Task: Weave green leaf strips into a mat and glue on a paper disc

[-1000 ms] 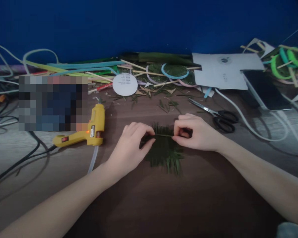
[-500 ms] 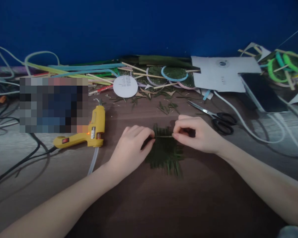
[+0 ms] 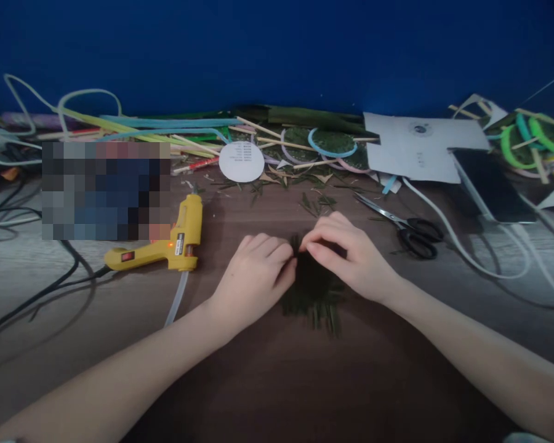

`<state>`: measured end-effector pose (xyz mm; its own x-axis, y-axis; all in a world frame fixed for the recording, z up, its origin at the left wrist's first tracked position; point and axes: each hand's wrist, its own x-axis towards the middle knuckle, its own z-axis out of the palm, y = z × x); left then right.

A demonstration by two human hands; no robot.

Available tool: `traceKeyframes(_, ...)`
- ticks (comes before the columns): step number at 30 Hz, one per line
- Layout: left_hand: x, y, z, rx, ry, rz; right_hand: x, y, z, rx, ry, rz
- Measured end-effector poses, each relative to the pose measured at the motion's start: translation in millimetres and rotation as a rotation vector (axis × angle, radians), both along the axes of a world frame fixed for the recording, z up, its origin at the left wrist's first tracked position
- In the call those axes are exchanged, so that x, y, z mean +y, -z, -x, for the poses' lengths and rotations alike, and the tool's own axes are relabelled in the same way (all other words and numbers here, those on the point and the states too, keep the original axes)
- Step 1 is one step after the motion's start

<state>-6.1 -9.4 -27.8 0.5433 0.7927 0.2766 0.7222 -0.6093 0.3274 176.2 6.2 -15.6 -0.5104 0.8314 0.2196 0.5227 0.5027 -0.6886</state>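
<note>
A dark green mat of woven leaf strips [image 3: 311, 295] lies on the brown table in front of me, loose strip ends sticking out at its near edge. My left hand [image 3: 256, 274] rests on its left side with the fingers curled down onto it. My right hand [image 3: 344, 255] covers the mat's top right, its fingers pinched close to my left fingertips. What the pinch grips is hidden between the fingers.
A yellow hot glue gun [image 3: 168, 246] with a lit lamp lies to the left, cables trailing. Black-handled scissors [image 3: 404, 224] lie to the right. At the back are coloured strips, sticks, a white round label [image 3: 240, 161], leaf-filled rings [image 3: 332, 141], white paper [image 3: 420, 147] and a phone [image 3: 492, 181].
My right hand has slid left over the mat until its fingertips meet my left hand. The thin strip stretched between the two hands is no longer visible. The view has shifted slightly.
</note>
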Motion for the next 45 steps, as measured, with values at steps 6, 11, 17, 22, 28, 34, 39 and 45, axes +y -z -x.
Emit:
traceKeyframes(6,0,-2.5,1,-0.098,-0.027,0.064,3,14.1,4,-0.187,0.092,-0.095)
traceKeyframes(11,0,-4.9,2,-0.127,-0.033,0.102,3,13.8,4,-0.231,0.091,-0.102)
traceKeyframes(17,0,-5.7,1,-0.149,-0.028,0.099,2,12.4,5,-0.218,0.096,-0.101)
traceKeyframes(22,0,-4.5,2,-0.16,-0.027,0.1,2,13.7,4,-0.212,0.1,-0.107)
traceKeyframes(28,0,-3.6,2,-0.163,-0.021,0.095,3,14.9,3,-0.206,0.074,-0.117)
traceKeyframes(34,1,-4.5,2,-0.183,-0.023,0.107,2,15.5,2,-0.183,0.049,-0.139)
traceKeyframes(39,0,-3.1,3,-0.178,-0.024,0.092,1,16.5,0,-0.133,0.003,-0.223)
traceKeyframes(45,1,-3.5,3,-0.182,-0.021,0.085,0,16.8,-3,-0.055,-0.059,-0.245)
